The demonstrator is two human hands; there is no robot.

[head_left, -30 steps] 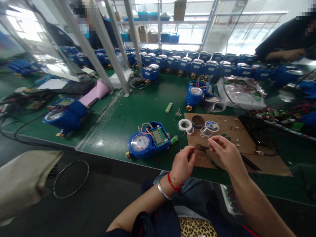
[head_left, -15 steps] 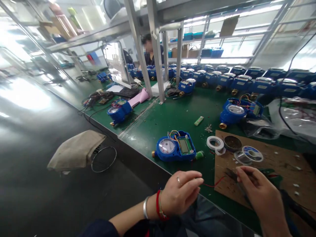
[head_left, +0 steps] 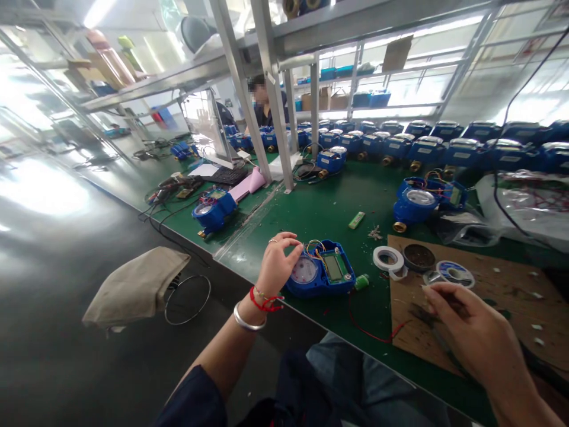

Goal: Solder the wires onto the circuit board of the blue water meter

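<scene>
Presently, the blue meter (head_left: 322,287) lies face up along the counter (head_left: 320,207) near its front edge, directly before the person. Its dial and display point upward, presumably so both can be seen and its loose wires reached.

The left hand (head_left: 279,261) is at the dial end, thumb and fingers curved towards the rim; whether they grip it cannot be determined. The right hand (head_left: 475,332) is above the cardboard sheet (head_left: 409,296), fingertips drawn together; what they hold, if anything, is too blurred to confirm.

A green cylinder (head_left: 362,281) sits at the meter's display end. A slack red wire (head_left: 371,335) runs from near it to the cardboard, its length apparently leaving some play. The cardboard, scattered with scraps, likely shields the counter. The white tape roll (head_left: 377,258), dark round tin (head_left: 418,257) and solder spool (head_left: 464,279) are grouped along its far side, seemingly within the right hand's reach.

Regarding margins, the front edge passes just below the meter, the tightest side. Green surface extends behind it towards the metal posts (head_left: 278,101) and rows of meters (head_left: 400,147), giving more room that way.
</scene>
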